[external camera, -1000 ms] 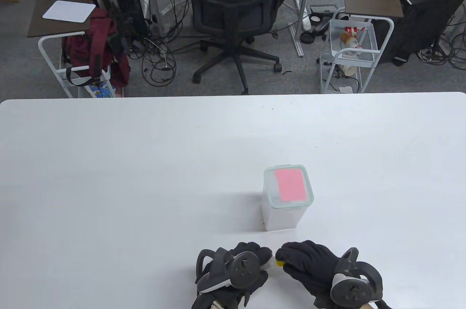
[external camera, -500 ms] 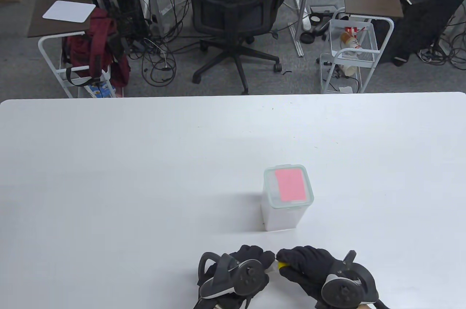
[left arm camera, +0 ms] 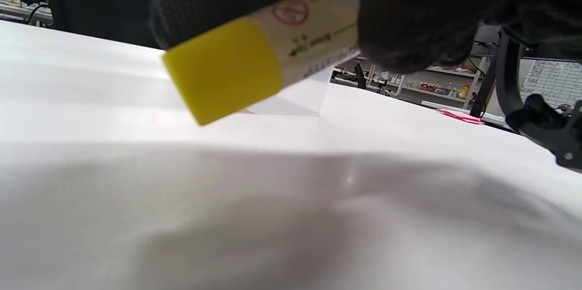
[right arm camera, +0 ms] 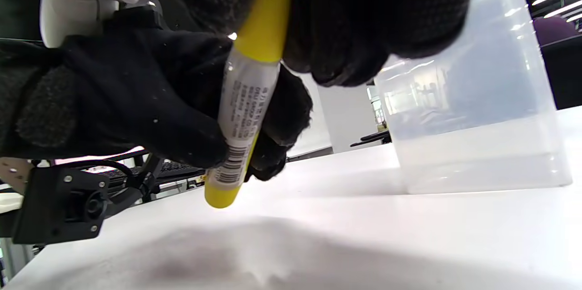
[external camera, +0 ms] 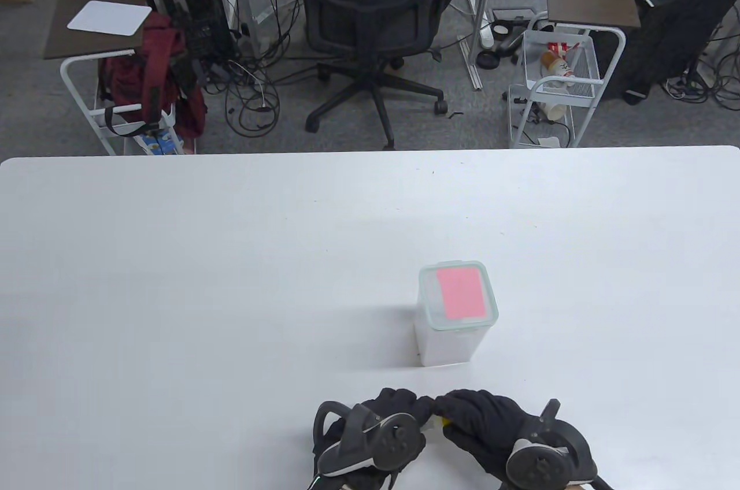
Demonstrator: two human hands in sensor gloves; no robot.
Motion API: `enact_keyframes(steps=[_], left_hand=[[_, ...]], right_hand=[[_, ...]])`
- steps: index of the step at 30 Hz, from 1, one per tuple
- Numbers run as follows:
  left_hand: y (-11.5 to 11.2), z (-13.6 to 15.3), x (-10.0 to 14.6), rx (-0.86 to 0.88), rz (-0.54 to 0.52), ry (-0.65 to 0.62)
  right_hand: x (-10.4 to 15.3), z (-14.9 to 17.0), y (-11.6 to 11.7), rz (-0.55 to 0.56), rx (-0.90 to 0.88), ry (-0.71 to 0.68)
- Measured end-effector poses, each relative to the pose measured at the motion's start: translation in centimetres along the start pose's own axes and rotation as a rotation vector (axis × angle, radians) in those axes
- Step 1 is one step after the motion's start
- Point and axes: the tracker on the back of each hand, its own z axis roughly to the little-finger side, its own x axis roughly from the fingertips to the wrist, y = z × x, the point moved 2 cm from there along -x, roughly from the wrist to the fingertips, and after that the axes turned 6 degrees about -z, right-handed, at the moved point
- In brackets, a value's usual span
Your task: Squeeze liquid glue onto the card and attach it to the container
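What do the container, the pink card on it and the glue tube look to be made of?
Container: frosted translucent plastic, glossy; light reflections streak its wall.
Card: likely matte paper, flat and uniformly pink.
Glue tube: seemingly clear smooth plastic with printed text and barcode; its yellow ends look opaque plastic.

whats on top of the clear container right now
A pink card lies flat on the lid of the clear container, inside the lid's rim. Whether glue holds it down cannot be seen, since the card covers its own underside. Nothing else shows on the lid.
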Motion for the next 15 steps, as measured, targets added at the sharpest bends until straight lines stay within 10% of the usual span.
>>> enact_keyframes(steps=[15], left_hand=[[0.28, -0.42, 0.06, -0.031, -0.025, -0.004]], right_hand=[[0.1, 0.52, 0.32, -0.023, -0.03, 0.024]])
